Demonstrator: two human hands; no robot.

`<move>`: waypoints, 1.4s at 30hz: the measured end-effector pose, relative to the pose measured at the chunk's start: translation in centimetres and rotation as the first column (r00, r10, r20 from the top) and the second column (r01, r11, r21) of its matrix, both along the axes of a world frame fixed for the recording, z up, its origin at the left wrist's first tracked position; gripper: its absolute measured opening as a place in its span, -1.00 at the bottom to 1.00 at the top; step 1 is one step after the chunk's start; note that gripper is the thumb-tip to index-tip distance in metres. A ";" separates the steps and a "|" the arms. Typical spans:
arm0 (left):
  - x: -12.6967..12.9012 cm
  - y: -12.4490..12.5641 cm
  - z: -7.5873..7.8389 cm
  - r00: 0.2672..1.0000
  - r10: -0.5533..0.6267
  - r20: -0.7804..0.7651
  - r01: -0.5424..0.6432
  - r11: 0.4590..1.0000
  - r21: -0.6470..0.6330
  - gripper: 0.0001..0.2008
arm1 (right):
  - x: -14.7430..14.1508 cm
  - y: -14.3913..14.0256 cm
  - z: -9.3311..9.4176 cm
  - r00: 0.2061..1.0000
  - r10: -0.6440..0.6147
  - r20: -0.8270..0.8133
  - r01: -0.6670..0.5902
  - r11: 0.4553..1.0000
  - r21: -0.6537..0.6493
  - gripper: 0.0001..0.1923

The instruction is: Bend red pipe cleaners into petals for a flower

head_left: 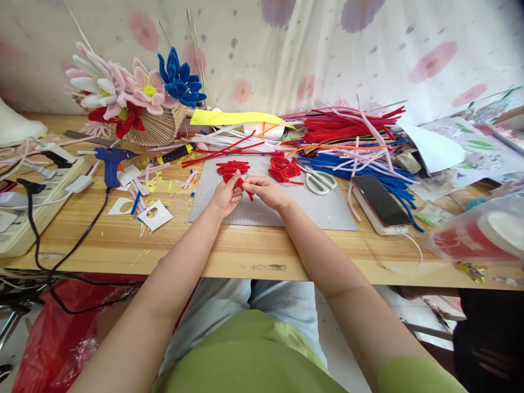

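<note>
Between fingertips (248, 187), the fuzzy piece (249, 195) shows bright red

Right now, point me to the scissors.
In the head view, the scissors lie right of centre on the grey cutting mat, between the bent red pipe cleaners and the black smartphone.

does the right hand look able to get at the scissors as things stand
Probably yes: the scissors lie close by, just beyond the right hand, with nothing covering their handles. Its fingers are busy with the red piece, though, so it would likely need to let go first.
</note>
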State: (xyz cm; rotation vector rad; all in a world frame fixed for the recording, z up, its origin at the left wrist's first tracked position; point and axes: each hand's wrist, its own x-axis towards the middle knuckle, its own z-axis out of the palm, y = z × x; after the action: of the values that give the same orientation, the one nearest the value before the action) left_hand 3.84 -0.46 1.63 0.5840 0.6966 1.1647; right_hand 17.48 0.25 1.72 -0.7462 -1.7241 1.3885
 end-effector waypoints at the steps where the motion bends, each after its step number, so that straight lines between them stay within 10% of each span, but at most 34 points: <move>1: 0.1 0.0 0.0 1.000 -0.006 0.013 0.006 1.000 -0.015 -0.57 | 0.0 0.0 -0.1 0.999 -0.036 -0.009 0.036 0.999 0.013 -0.56; 18: 1.6 0.2 0.0 0.984 0.165 0.074 -0.159 0.984 -0.080 -0.61 | -2.3 0.2 -1.1 0.910 -0.415 0.017 0.390 0.867 0.309 -0.59; 27: -0.2 0.1 0.0 0.974 0.191 -0.120 -0.189 0.982 0.026 -0.57 | -0.6 0.8 -1.3 0.953 -0.254 0.166 0.182 0.916 0.358 -0.52; 34: -1.6 0.6 -0.9 0.762 0.248 -0.598 -0.073 0.951 0.302 -0.70 | 0.3 0.7 -2.3 0.937 -0.176 0.302 0.073 0.944 0.322 -0.62; 42: -3.3 1.3 -1.8 0.652 0.334 -0.680 -0.038 0.911 0.411 -0.81 | 0.3 0.7 -2.4 0.917 -0.187 0.352 0.108 0.966 0.233 -0.69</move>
State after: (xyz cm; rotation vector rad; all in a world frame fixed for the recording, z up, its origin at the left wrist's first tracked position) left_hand 0.53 0.89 -0.13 1.3848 1.2787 1.2516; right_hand 17.76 0.97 -0.64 -1.0482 -2.0185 0.9850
